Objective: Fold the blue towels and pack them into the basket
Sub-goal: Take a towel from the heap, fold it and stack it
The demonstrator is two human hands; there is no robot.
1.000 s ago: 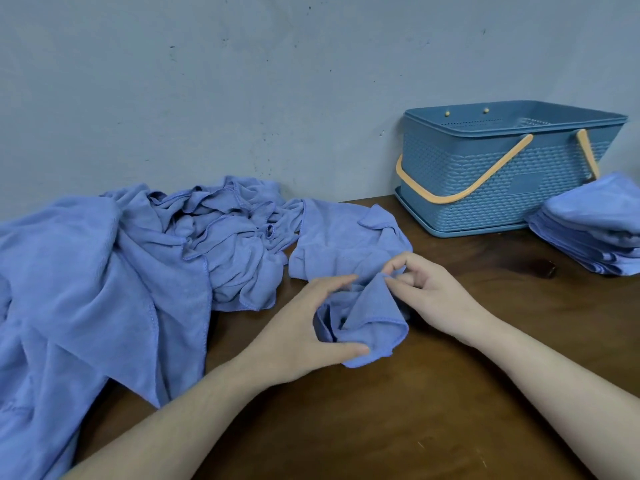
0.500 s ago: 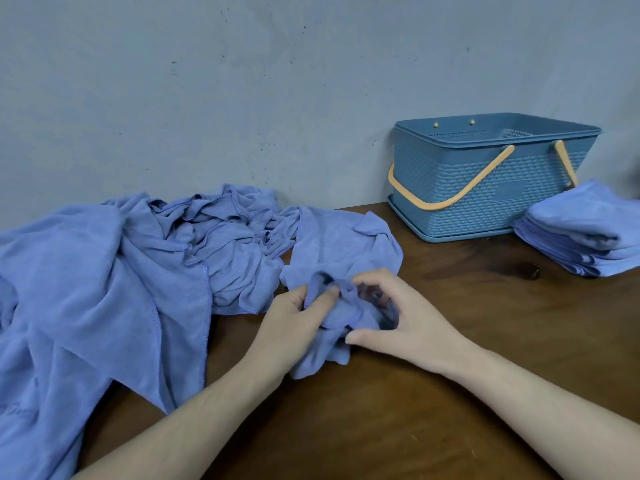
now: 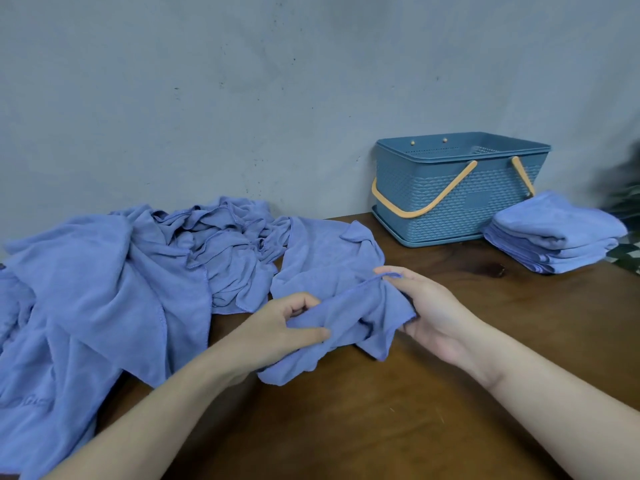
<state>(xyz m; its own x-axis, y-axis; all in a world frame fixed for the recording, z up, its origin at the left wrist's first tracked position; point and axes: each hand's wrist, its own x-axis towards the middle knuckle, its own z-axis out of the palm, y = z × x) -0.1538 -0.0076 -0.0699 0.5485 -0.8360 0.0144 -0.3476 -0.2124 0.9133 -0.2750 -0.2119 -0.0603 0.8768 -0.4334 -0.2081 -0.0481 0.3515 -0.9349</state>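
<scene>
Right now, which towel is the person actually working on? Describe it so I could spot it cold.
Start at the blue basket by the wall, then come forward to mid-table. The towel in hand is stretched between the left hand and right hand. Unlike the loose pile or the folded stack, it is gripped by both hands.

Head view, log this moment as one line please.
left hand: grips towel | right hand: pinches towel edge | basket: no towels visible | folded stack: beside basket

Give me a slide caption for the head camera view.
Both hands, left and right, grip a crumpled blue towel near the basket.
</scene>
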